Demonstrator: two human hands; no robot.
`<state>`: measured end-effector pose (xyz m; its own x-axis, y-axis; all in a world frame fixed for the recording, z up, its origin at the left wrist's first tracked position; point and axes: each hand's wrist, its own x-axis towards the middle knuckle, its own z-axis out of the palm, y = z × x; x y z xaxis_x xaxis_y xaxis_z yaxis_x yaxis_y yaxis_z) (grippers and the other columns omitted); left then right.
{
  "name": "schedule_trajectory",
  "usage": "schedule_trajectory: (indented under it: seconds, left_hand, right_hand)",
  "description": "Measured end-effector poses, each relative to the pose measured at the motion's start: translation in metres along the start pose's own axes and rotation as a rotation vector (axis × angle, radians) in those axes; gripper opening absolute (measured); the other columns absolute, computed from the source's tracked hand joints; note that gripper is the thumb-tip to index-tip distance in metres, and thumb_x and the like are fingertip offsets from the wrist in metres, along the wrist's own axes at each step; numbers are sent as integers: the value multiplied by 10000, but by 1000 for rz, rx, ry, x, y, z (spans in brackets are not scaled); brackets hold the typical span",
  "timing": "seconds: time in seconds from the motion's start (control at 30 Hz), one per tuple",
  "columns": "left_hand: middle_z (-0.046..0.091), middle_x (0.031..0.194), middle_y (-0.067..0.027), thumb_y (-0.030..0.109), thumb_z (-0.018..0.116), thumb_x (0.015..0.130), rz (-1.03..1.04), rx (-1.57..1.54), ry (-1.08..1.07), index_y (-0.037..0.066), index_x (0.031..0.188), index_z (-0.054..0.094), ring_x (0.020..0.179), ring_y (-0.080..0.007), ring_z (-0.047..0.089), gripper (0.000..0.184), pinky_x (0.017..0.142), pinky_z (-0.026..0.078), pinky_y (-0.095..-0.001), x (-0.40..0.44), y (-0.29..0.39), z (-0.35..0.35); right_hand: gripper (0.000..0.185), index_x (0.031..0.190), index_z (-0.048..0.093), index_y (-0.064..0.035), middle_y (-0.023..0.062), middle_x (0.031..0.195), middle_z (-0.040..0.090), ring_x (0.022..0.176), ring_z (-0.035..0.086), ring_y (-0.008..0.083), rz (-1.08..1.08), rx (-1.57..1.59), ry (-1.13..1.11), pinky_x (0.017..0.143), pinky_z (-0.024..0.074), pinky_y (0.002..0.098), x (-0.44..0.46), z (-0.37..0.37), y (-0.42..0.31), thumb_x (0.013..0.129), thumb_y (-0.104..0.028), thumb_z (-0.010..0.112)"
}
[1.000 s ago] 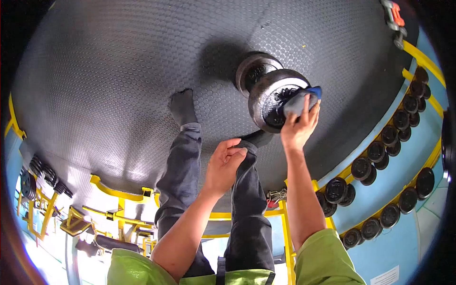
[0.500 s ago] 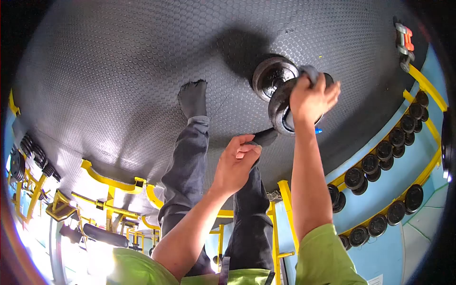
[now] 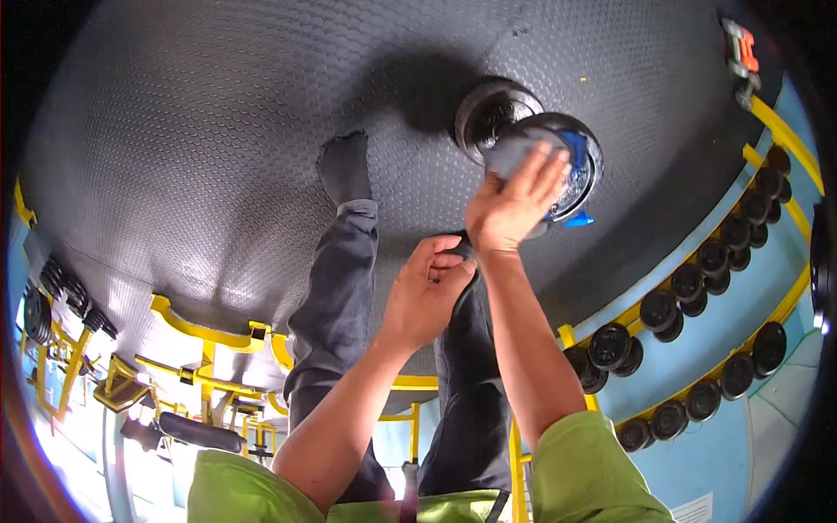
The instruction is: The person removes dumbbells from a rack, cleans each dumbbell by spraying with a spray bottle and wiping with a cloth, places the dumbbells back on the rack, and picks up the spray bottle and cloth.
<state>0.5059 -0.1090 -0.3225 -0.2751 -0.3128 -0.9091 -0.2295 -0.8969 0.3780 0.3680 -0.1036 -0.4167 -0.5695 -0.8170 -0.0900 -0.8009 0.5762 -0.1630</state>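
Observation:
A black dumbbell [image 3: 493,109] with round plates rests on the dark studded mat, beyond my feet. My right hand [image 3: 516,205] lies over its nearer plate [image 3: 582,179], fingers stretched across a grey cloth [image 3: 514,150] pressed against the plate's face. The cloth is smeared by motion. In front of my right leg is my left hand [image 3: 425,295], its fingers curled towards the thumb. A small dark spot shows between those fingers, too little to name. Close to the nearer plate is a small blue object [image 3: 578,220], partly hidden.
Racks of black dumbbells [image 3: 658,311] run along the blue wall at right. Small grey and orange dumbbells [image 3: 742,54] lie at the upper right. Yellow gym frames [image 3: 205,336] and a black padded bench [image 3: 200,431] stand lower left. My feet rest on the mat [image 3: 218,113].
My right hand has swept left and down across the nearer plate with the cloth, uncovering blue marking and a shiny rim. The left hand has barely moved.

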Motion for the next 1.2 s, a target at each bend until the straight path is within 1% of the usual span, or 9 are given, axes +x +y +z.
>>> schedule_trajectory:
  seconds: [0.13, 0.3, 0.4, 0.47, 0.6, 0.87, 1.0, 1.1, 1.2]
  left_hand:
    - [655, 1053, -172, 263, 669, 882, 43, 13, 8, -13, 1250, 528, 922, -191, 634, 481, 822, 498, -308, 2, -8, 0]
    - [656, 1055, -168, 268, 665, 887, 37, 51, 26, -8, 1247, 531, 929, -183, 631, 474, 829, 491, -301, 4, -6, 5]
    - [659, 1052, -164, 252, 664, 890, 29, 48, 0, -6, 1245, 532, 928, -177, 630, 459, 823, 490, -294, 2, -12, 15]
    - [660, 1049, -161, 244, 666, 891, 18, 67, -7, -6, 1244, 532, 923, -174, 631, 453, 818, 491, -292, 3, -22, 15]
    - [661, 1039, -154, 217, 666, 895, 1, 66, -3, -2, 1241, 532, 905, -166, 634, 431, 805, 493, -287, 5, -18, 17]
    - [666, 1018, -115, 222, 666, 889, -14, 133, -63, 22, 1227, 549, 874, -152, 626, 410, 792, 486, -287, 0, -12, 27]
    - [666, 1016, -107, 243, 671, 884, -29, 178, -27, 29, 1226, 555, 884, -150, 619, 420, 805, 481, -297, 6, -10, 26]
    - [664, 1022, -112, 250, 673, 883, -56, 163, 6, 31, 1229, 554, 911, -160, 621, 427, 817, 482, -300, 9, -11, 21]
    - [662, 1042, -139, 257, 674, 880, -59, 139, -9, 30, 1230, 553, 942, -185, 628, 434, 836, 482, -305, 5, -16, 24]
  right_hand:
    - [685, 1390, 467, -199, 239, 1462, 346, 1342, 327, 458, -283, -38, -92, 1100, 261, 589, -45, -1, 37, 724, -102, 599]
    - [676, 1309, 479, -8, 259, 1368, 447, 1294, 397, 445, -191, 118, 91, 1092, 293, 557, -74, -16, 85, 637, 1, 555]
    - [366, 1251, 484, -11, 200, 1304, 501, 1205, 502, 352, 889, 765, 230, 1039, 382, 475, -81, -19, 64, 885, -25, 496]
    - [366, 1292, 507, -73, 111, 1321, 524, 1221, 501, 293, 1424, 1825, 195, 1050, 380, 478, -88, -9, 77, 978, -261, 486]
    - [491, 1348, 502, -105, 73, 1436, 460, 1320, 420, 286, 1538, 1913, 93, 1120, 273, 522, -32, -21, 61, 1005, -404, 319]
    - [408, 1235, 564, -23, 78, 1133, 599, 1021, 550, 192, 820, 1001, 127, 943, 410, 315, -2, -33, 106, 988, -331, 464]
    - [458, 1330, 495, -56, 104, 1296, 567, 1200, 525, 285, 1405, 1937, 53, 1079, 366, 435, -32, -21, 102, 1003, -347, 362]
    - [431, 1271, 552, -57, 92, 1257, 603, 1102, 593, 271, 1315, 1662, -24, 1007, 438, 422, 6, -22, 125, 986, -328, 374]
    - [342, 954, 664, -2, 133, 915, 652, 853, 605, 217, 655, 917, -134, 791, 465, 358, 57, -18, 166, 922, -291, 484]
